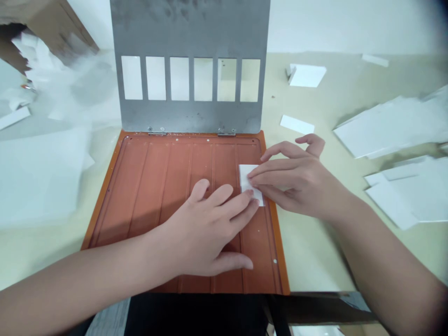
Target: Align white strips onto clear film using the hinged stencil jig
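A small white card [246, 171] lies in the rightmost channel of an orange tray [140, 182] with several lengthwise grooves. My left hand [217, 228] reaches over the tray with its thumb and fingers apart. Two of its fingertips touch the lower part of the card. My right hand [297, 179] comes in over the tray's right edge, its thumb and fingers drawn close together at the card, gripping it from the right side. Its little finger is raised. Hinged to the tray's far edge, a grey metal lid [191, 116] with several rectangular cut-outs stands raised.
Two small white pieces, a folded one [308, 75] and a flat strip [297, 124], lie right of the lid. White sheets [395, 126] are stacked farther right. On the left are a large white sheet [38, 177], crumpled clear plastic [84, 84] and a cardboard box [59, 28].
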The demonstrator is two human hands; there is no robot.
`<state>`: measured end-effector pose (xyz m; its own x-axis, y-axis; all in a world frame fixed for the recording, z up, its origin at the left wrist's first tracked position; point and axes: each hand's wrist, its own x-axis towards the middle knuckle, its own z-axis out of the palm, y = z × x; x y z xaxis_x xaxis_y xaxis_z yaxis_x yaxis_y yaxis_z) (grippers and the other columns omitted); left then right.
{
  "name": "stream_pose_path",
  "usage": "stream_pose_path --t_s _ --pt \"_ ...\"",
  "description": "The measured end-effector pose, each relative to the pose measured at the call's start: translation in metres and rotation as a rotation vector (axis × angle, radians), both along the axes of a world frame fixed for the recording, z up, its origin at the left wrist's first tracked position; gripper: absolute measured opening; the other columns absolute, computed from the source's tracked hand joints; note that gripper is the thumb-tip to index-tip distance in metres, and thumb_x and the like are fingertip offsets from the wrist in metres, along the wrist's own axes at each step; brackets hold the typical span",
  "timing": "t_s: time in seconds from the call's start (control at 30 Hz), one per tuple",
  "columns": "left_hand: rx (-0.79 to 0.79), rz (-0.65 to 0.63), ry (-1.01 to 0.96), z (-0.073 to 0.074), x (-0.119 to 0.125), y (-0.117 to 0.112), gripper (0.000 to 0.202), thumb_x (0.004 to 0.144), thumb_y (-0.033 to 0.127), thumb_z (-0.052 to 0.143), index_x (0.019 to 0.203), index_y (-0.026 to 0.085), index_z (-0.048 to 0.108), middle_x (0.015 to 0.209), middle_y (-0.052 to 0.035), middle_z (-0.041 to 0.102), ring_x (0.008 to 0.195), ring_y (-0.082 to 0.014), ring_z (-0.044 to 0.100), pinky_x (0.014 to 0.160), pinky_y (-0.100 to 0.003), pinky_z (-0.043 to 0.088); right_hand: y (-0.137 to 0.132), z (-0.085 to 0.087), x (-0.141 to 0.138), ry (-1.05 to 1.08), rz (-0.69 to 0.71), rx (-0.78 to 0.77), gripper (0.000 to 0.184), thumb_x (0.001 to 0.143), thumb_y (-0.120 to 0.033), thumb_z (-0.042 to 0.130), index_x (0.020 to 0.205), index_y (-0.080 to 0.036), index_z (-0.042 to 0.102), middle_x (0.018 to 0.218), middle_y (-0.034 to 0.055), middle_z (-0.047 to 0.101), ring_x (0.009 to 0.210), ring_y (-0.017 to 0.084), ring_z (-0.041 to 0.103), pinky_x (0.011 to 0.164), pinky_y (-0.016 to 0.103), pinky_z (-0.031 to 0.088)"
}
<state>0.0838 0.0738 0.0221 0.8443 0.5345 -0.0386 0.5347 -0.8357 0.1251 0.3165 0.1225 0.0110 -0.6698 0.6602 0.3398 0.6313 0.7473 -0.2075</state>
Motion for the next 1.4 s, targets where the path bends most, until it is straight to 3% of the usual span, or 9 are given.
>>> stream_pose_path --t_s 0.53,1.13,1.4 --pt "0.004 -0.006 0.014 -0.0007 0.0 -0.0003 0.076 0.095 0.065 0.032 0.146 0.011 0.042 0.149 -0.0146 0.048 0.111 -0.0302 0.046 0.088 -0.045 0.031 0.0015 -0.0012 0.0004 0.027 -0.051 -0.066 0.022 0.091 -0.02 0.054 0.08 -0.03 0.071 0.082 -0.0059 0.075 0.094 0.024 0.065 0.089 0.049 0.024" --pt "0.038 -0.012 -0.013 -0.0039 -0.0003 -0.0007 0.076 0.095 0.066 0.03 0.145 0.01 0.041 0.149 -0.0104 0.049 0.109 -0.0286 0.044 0.086 -0.046 0.029 0.0029 -0.0043 0.0025 -0.03 0.01 -0.014 0.025 0.094 -0.023 0.053 0.081 -0.03 0.074 0.086 -0.0061 0.077 0.096 0.023 0.064 0.092 0.049 0.023" --pt "0.053 -0.014 -0.017 -0.0039 -0.0003 0.0003 0.077 0.094 0.067 0.031 0.144 0.01 0.043 0.147 -0.0113 0.05 0.109 -0.0291 0.044 0.085 -0.045 0.029 -0.0004 -0.0019 0.0007 0.031 0.013 -0.032 0.023 0.09 -0.015 0.057 0.08 -0.027 0.074 0.084 -0.0056 0.076 0.094 0.022 0.063 0.092 0.048 0.021"
